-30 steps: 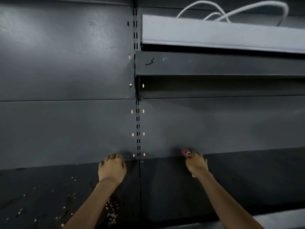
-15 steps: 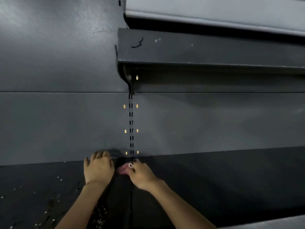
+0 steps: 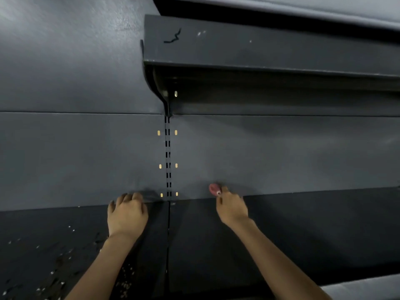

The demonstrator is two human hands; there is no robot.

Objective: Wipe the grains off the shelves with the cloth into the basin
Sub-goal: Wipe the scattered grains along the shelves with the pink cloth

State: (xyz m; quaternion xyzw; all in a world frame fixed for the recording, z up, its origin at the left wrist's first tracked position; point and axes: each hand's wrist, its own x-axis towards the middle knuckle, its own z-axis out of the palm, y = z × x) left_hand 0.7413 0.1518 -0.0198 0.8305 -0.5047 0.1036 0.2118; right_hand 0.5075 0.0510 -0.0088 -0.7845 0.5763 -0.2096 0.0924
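While the right hand (image 3: 231,207) pinches the pink cloth (image 3: 214,188) at the shelf's (image 3: 281,234) back edge, the left hand (image 3: 126,215) rests curled, apparently empty. Grains (image 3: 62,267) lie at eight o'clock; no basin shows, so sweeping blind could spill them.

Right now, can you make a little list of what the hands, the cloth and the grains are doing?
left hand: rests on the shelf by the back wall, fingers curled
right hand: holds the pink cloth at the back edge
grains: scattered on the left part of the shelf
basin: not in view
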